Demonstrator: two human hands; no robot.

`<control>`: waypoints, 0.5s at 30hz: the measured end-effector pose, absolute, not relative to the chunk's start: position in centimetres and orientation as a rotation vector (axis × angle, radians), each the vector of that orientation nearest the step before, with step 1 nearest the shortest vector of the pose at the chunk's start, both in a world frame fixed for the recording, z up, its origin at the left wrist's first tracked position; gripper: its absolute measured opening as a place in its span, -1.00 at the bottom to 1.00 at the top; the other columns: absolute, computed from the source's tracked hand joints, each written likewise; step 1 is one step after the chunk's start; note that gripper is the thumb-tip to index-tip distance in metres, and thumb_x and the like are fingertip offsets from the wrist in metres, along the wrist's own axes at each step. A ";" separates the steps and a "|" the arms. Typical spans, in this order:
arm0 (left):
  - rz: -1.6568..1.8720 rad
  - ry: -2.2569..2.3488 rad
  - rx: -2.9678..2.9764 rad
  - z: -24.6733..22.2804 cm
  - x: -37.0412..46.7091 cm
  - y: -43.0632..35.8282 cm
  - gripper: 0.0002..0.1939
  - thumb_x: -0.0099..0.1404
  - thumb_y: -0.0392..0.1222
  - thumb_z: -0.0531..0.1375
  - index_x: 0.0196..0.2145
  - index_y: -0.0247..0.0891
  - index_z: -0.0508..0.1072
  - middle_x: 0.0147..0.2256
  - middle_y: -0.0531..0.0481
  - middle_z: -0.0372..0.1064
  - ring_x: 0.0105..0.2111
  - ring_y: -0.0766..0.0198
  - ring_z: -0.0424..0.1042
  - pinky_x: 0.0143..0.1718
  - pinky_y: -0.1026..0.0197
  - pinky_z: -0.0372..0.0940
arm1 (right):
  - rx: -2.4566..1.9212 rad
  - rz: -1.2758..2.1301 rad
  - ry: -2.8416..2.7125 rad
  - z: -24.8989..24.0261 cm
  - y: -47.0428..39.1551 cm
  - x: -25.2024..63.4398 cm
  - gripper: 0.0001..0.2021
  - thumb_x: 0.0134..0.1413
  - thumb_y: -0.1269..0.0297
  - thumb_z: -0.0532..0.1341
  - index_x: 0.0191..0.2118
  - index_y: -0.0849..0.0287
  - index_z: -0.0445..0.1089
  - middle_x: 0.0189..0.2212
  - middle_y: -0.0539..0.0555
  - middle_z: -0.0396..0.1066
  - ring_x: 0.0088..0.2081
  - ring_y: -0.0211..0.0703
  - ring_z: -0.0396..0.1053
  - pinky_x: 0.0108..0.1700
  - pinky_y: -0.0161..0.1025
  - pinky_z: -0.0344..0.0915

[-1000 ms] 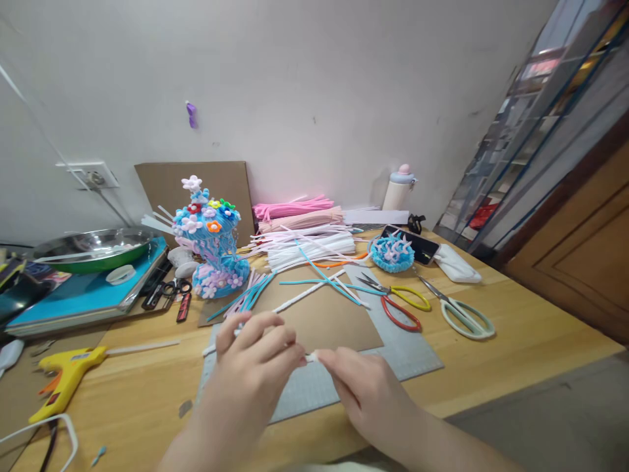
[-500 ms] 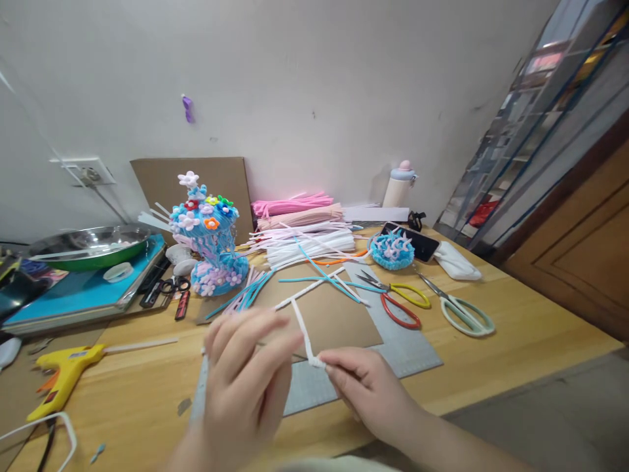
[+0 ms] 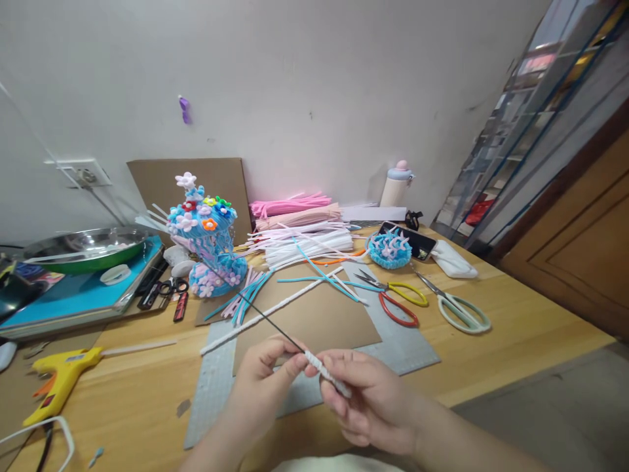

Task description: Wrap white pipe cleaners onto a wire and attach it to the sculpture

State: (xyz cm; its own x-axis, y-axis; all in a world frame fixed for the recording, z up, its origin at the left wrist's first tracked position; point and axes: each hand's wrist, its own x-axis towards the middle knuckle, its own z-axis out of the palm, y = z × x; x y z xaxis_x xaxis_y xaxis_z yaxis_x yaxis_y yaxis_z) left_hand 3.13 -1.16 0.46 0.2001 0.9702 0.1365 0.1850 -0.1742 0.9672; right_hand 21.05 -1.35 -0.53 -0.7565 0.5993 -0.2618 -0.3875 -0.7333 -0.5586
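Observation:
A white pipe cleaner (image 3: 314,359) is wound in a tight coil around the lower end of a thin dark rod (image 3: 260,312). My left hand (image 3: 269,383) is closed, its thumb and fingertips pinching at the coil's upper end, where the rod comes out. My right hand (image 3: 371,393) is closed around the lower part of the coil, which shows between its thumb and fingers. Behind my hands, a brown cardboard sheet (image 3: 314,314) lies on a grey cutting mat (image 3: 417,354). A long white pipe cleaner (image 3: 255,318) lies across the cardboard's left edge.
Red-and-yellow-handled pliers (image 3: 399,308) and pale green scissors (image 3: 464,313) lie right. A blue flowered ornament (image 3: 209,226) stands left, near a yellow glue gun (image 3: 63,373). Bundled pipe cleaners (image 3: 304,246) lie at the back, with a blue round piece (image 3: 390,250) beside a phone (image 3: 425,244).
My left hand has come down from a raised, spread pose to pinch the coil. The white strand's loose tail no longer shows, and the dark rod now shows pointing up-left.

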 end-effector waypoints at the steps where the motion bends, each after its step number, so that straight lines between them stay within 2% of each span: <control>1: 1.060 1.101 1.528 0.6 3.0 -1.1 -0.80 0.20 -0.08 0.21 -0.45 -0.26 0.49 -0.45 -0.01 0.45 -0.39 0.24 0.42 -0.30 0.22 0.30 | -0.590 2.445 -0.668 -0.6 -1.3 21.0 -0.75 0.15 0.13 0.15 -0.25 0.24 0.36 -0.63 -0.05 0.36 -0.79 -0.44 0.14 -0.73 -0.47 0.16; 4: 1.006 1.058 1.581 1.0 2.7 -1.1 -0.81 0.21 -0.12 0.20 -0.47 -0.27 0.49 -0.51 0.01 0.43 -0.42 0.26 0.41 -0.33 0.23 0.30 | -0.596 2.474 -0.718 -0.7 -1.0 21.1 -0.62 0.18 0.01 0.08 -0.20 0.28 0.34 -0.55 0.06 0.44 -0.68 -0.33 0.34 -0.64 -0.40 0.29; 7: 0.960 1.083 1.722 1.6 2.8 -1.0 -0.78 0.22 -0.17 0.18 -0.54 -0.26 0.47 -0.52 0.01 0.44 -0.44 0.29 0.40 -0.35 0.26 0.28 | -0.605 2.476 -0.844 -0.7 -0.8 21.1 -0.64 0.12 0.02 0.16 -0.23 0.30 0.34 -0.53 0.07 0.44 -0.66 -0.33 0.35 -0.65 -0.44 0.26; 11: 0.924 1.212 1.875 2.0 3.1 -1.0 -0.85 0.23 -0.24 0.17 -0.47 -0.24 0.48 -0.52 0.05 0.42 -0.49 0.34 0.37 -0.44 0.31 0.24 | -0.661 2.330 -0.937 -0.7 -0.9 20.7 -0.69 0.04 0.08 0.27 -0.33 0.29 0.34 -0.64 -0.06 0.32 -0.74 -0.49 0.11 -0.72 -0.53 0.01; 15: 0.915 1.390 2.122 2.2 3.0 -1.4 -0.85 0.29 -0.27 0.10 -0.37 -0.20 0.46 -0.48 0.06 0.39 -0.47 0.34 0.33 -0.45 0.31 0.19 | -0.724 2.158 -0.881 -0.9 -1.1 19.9 -0.71 0.04 0.08 0.27 -0.34 0.24 0.32 -0.68 -0.14 0.20 -0.73 -0.53 -0.11 -0.69 -0.50 -0.20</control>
State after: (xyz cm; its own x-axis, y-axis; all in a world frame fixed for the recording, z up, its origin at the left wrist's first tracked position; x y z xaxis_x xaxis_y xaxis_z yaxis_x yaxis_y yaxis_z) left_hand 3.02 -1.39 2.17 0.2759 0.9176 0.2860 0.6257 -0.3974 0.6713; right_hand 19.94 -1.09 -0.85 -0.6093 0.7589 -0.2298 -0.3813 -0.5345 -0.7543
